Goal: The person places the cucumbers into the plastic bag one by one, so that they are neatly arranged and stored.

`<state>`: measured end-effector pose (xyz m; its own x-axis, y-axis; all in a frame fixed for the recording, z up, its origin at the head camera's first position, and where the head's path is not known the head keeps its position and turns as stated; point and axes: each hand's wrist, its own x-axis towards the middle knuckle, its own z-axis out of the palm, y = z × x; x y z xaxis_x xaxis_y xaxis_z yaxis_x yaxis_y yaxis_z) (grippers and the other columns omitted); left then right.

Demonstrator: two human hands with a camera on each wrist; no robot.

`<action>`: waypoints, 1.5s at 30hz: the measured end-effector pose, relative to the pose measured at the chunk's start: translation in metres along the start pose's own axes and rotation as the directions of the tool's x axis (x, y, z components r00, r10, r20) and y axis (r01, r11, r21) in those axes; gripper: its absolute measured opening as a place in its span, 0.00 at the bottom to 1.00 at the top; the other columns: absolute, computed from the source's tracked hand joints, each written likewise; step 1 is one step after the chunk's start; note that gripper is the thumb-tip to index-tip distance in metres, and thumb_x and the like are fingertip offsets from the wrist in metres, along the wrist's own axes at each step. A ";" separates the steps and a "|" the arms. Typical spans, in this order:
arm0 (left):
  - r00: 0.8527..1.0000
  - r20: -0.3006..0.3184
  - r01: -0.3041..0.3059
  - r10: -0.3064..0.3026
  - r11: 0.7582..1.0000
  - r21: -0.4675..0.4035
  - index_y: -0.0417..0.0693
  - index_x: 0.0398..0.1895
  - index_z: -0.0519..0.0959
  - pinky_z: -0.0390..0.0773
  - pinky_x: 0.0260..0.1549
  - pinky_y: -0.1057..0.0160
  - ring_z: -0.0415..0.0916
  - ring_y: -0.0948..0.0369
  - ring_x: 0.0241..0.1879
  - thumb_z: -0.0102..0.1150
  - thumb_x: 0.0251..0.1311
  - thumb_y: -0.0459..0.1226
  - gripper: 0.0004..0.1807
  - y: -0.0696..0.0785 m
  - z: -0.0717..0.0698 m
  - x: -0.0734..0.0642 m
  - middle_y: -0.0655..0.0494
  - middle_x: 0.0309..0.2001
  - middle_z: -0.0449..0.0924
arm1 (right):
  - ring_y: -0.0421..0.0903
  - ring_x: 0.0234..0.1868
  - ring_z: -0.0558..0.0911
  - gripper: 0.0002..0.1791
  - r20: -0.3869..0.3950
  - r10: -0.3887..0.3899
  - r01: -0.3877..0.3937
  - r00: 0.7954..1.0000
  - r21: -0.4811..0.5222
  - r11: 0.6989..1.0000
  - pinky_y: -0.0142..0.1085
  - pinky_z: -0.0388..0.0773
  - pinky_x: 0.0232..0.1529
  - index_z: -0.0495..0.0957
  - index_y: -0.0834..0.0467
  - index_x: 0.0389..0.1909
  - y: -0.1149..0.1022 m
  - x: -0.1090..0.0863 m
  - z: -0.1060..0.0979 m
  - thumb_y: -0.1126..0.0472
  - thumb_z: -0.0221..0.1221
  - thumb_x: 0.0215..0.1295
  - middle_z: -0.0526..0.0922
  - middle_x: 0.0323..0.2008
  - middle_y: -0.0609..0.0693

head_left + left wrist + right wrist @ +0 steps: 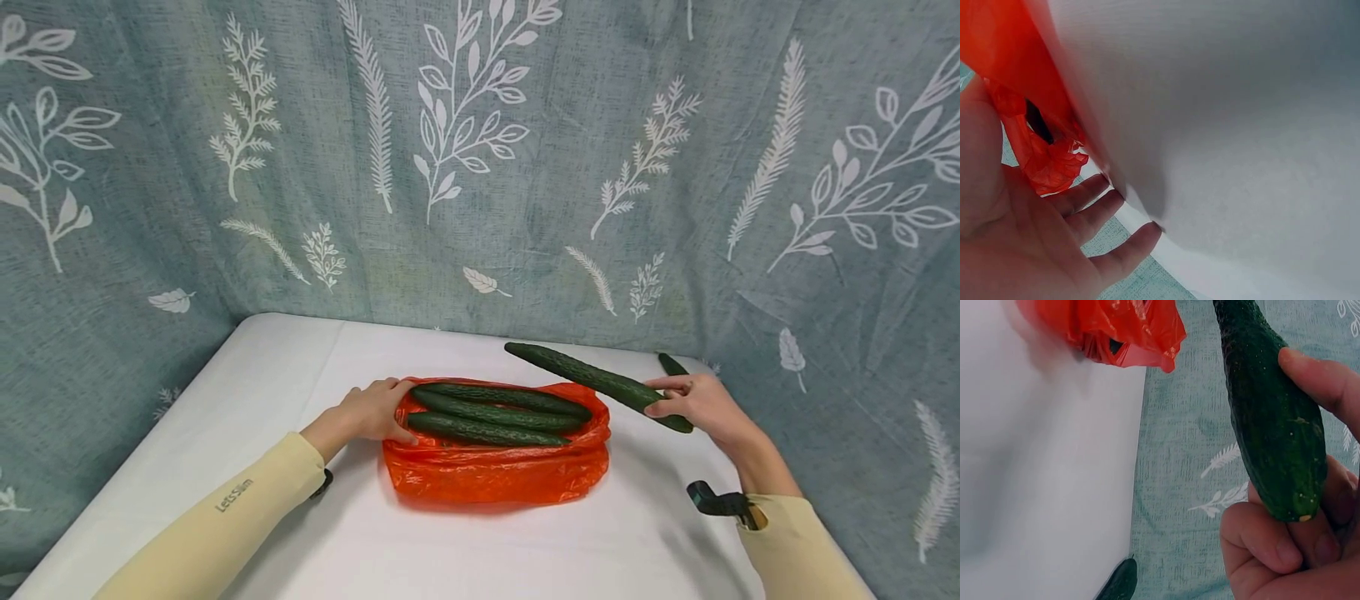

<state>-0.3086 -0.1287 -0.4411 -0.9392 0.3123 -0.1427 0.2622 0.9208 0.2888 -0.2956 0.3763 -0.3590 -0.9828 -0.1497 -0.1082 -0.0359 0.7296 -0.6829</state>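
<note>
My right hand (pixel 693 404) holds a dark green cucumber (pixel 592 375) by its near end, raised over the table and slanting up to the left. In the right wrist view, the thumb presses one side of that cucumber (pixel 1275 431) and curled fingers lie on the other. An orange-red plastic bag (pixel 495 479) lies mid-table, its mouth wide, with 3 cucumbers (pixel 495 412) side by side inside. At the bag's left end, my left hand (pixel 375 410) touches its rim. The left wrist view shows the left fingers (pixel 1125 253) fairly straight; its thumb is hidden there.
Another cucumber (pixel 672 364) lies at the table's back right, partly hidden behind the right hand. The white table (pixel 300 358) is bordered by a grey-green leaf-patterned curtain (pixel 375 250) at the back and sides.
</note>
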 end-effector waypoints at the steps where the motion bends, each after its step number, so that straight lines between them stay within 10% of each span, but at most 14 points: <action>1: 1.000 -0.001 -0.001 0.001 1.000 0.001 0.54 0.76 0.60 0.64 0.63 0.34 0.64 0.45 0.70 0.74 0.48 0.61 0.54 0.000 0.000 0.000 0.44 0.72 0.64 | 0.63 0.67 0.70 0.37 0.002 -0.012 0.012 1.000 -0.005 1.000 0.55 0.75 0.57 0.75 0.60 0.67 -0.001 0.001 0.000 0.48 0.70 0.58 0.67 0.71 0.65; 4: 1.000 -0.006 -0.003 0.003 1.000 0.008 0.53 0.76 0.60 0.65 0.62 0.34 0.65 0.45 0.69 0.74 0.48 0.61 0.54 0.000 0.000 0.001 0.44 0.72 0.64 | 0.51 0.47 0.76 0.35 0.006 -0.039 0.039 0.999 -0.007 0.999 0.44 0.74 0.46 0.77 0.59 0.65 -0.005 0.005 0.002 0.50 0.71 0.57 0.78 0.47 0.59; 8: 1.000 -0.009 -0.003 0.003 1.000 0.006 0.53 0.76 0.60 0.65 0.62 0.34 0.65 0.45 0.69 0.74 0.48 0.60 0.54 0.000 -0.001 0.000 0.43 0.72 0.64 | 0.43 0.26 0.62 0.33 0.031 -0.073 0.073 0.997 0.006 0.997 0.41 0.65 0.33 0.79 0.60 0.62 -0.012 0.010 0.007 0.54 0.72 0.55 0.57 0.22 0.45; 45: 0.999 -0.029 -0.017 0.018 1.000 0.008 0.55 0.75 0.61 0.67 0.61 0.35 0.66 0.46 0.68 0.75 0.47 0.60 0.54 0.000 0.003 0.001 0.44 0.71 0.66 | 0.42 0.21 0.55 0.26 0.195 -0.191 0.182 0.962 0.061 0.981 0.37 0.62 0.28 0.85 0.57 0.55 -0.046 0.066 0.075 0.61 0.72 0.52 0.54 0.16 0.42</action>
<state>-0.3085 -0.1278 -0.4438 -0.9405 0.3215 -0.1101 0.2803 0.9171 0.2836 -0.3456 0.2822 -0.3889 -0.9032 -0.4134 -0.1152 -0.2031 0.6483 -0.7338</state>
